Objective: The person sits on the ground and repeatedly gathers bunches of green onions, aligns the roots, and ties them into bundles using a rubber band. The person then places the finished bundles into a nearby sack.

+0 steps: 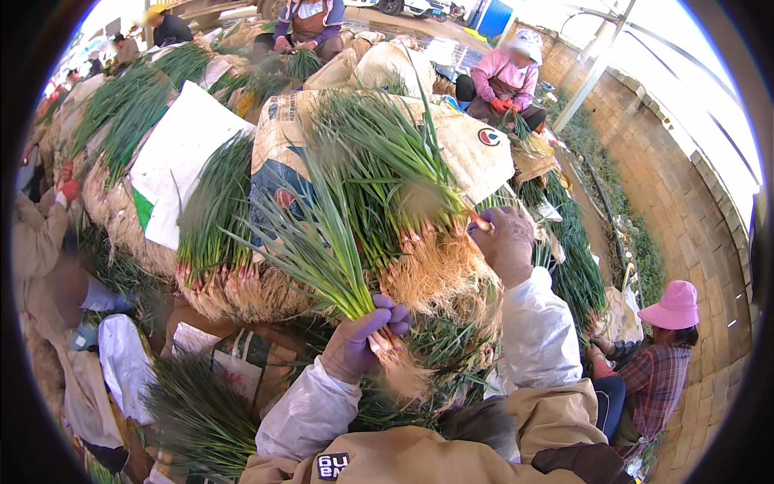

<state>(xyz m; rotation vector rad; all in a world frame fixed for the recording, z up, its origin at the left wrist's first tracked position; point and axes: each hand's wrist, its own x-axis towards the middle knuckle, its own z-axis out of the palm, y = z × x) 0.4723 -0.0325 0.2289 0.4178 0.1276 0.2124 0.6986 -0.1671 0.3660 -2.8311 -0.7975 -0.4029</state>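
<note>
My left hand (357,345), in a purple-palmed glove, is closed around a bunch of spring onions (347,266). Its green leaves fan up and to the left, and pale roots hang below the fist. To the right, my right hand (507,245), gloved too, grips a spring onion (481,222) near its pinkish-white base. That stalk's leaves run up and left over a heap of spring onions (417,233) with long tan roots. The heap lies on a printed woven sack (478,157). Fingertips of the right hand are partly hidden.
Left of the heap, more spring onions (221,212) lie beside a white sheet (184,151). Loose leaves (163,399) cover the ground at lower left. A person in a pink hat (671,305) sits close on my right; other people work beyond. A brick wall (671,206) runs along the right.
</note>
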